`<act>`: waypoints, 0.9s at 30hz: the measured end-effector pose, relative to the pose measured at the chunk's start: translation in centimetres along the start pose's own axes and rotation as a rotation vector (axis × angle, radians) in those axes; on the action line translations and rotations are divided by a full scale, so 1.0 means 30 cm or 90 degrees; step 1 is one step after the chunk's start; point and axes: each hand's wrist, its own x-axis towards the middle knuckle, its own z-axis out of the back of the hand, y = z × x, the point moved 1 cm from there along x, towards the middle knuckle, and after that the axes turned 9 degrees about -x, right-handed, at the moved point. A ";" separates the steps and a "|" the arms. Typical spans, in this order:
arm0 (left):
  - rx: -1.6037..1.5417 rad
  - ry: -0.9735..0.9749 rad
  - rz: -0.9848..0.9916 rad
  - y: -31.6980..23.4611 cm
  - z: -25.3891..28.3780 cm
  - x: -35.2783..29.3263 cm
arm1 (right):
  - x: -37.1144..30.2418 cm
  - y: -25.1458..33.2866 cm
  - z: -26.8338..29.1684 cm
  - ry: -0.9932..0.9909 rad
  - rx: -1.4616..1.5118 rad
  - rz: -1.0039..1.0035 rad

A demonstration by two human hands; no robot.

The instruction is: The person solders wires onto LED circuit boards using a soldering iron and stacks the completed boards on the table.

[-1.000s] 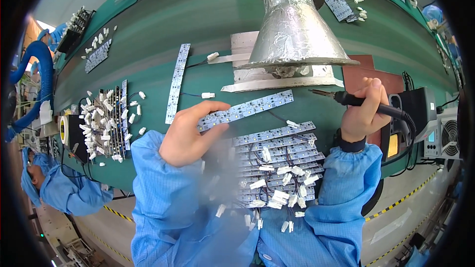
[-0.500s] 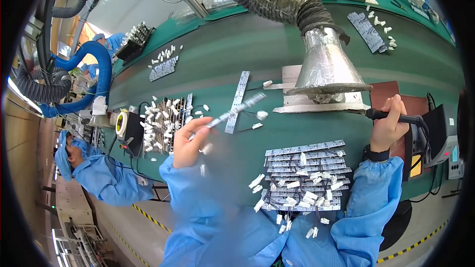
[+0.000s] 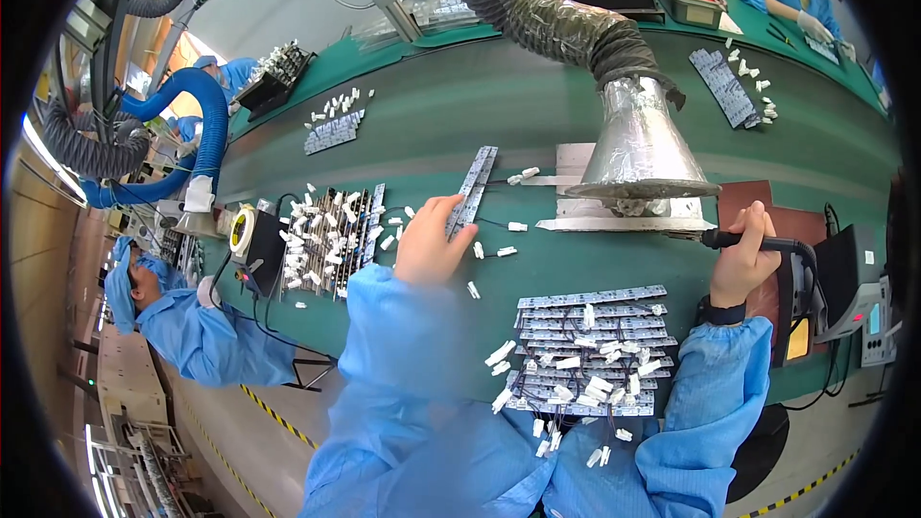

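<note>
My left hand (image 3: 430, 242) has its thumb and fingers around the lower end of a narrow circuit board strip (image 3: 464, 200), which lies against a second strip on the green mat. White connectors (image 3: 518, 226) on thin dark wires stick out beside these strips. In my right hand (image 3: 746, 264) is a soldering iron (image 3: 720, 238), its tip pointing left at the edge of a white plate (image 3: 624, 219) beneath the metal fume hood. Closer to me lies a batch of circuit board strips (image 3: 590, 305) in rows, with white connectors heaped over its near part.
The metal fume hood (image 3: 643, 149) hangs over the white plate. At left stands a rack of strips and connectors (image 3: 331, 240), beside a black device with a tape roll (image 3: 251, 240). A soldering station (image 3: 844, 278) sits far right. Co-workers in blue sit at left and across the bench.
My left hand has moved right and away from me, bringing the strip it held in the air down beside the one on the mat. My right hand still holds the soldering iron, nearly in place.
</note>
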 end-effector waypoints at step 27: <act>-0.123 -0.051 0.091 -0.025 -0.061 0.044 | -0.001 -0.009 -0.014 0.009 -0.005 0.001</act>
